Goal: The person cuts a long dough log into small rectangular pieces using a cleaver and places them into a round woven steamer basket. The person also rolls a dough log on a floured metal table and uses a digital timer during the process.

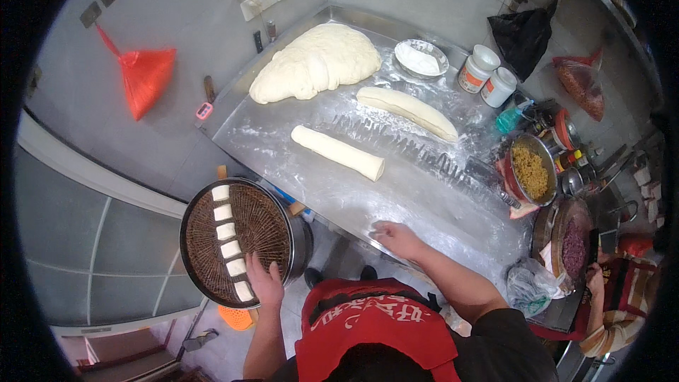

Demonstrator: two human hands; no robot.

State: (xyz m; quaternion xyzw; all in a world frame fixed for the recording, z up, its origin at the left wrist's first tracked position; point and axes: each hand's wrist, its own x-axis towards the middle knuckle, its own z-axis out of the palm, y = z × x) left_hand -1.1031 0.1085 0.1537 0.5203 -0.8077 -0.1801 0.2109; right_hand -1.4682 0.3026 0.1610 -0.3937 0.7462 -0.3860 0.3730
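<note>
My left hand [265, 279] is over the right part of a round steamer tray [260, 212] with a woven brown lining. Its fingers are straight, the thumb stands apart, and nothing is held. Beside the fingertips runs a row of several cut white dough pieces [230, 249]; whether I touch one is unclear. My right hand [395, 237] is low over the front edge of the floured steel worktable [339, 196], fingers bent and slightly blurred. A smooth dough log [338, 153] lies farther back, and behind it a rougher dough strip [407, 112].
A big dough mass [318, 63] and a flour bowl [421, 59] are at the back. To the right are a cleaver [490, 180], a bowl of yellow filling [530, 170], and a purple-filled container [574, 249]. Another person's hand [595, 278] is at the far right.
</note>
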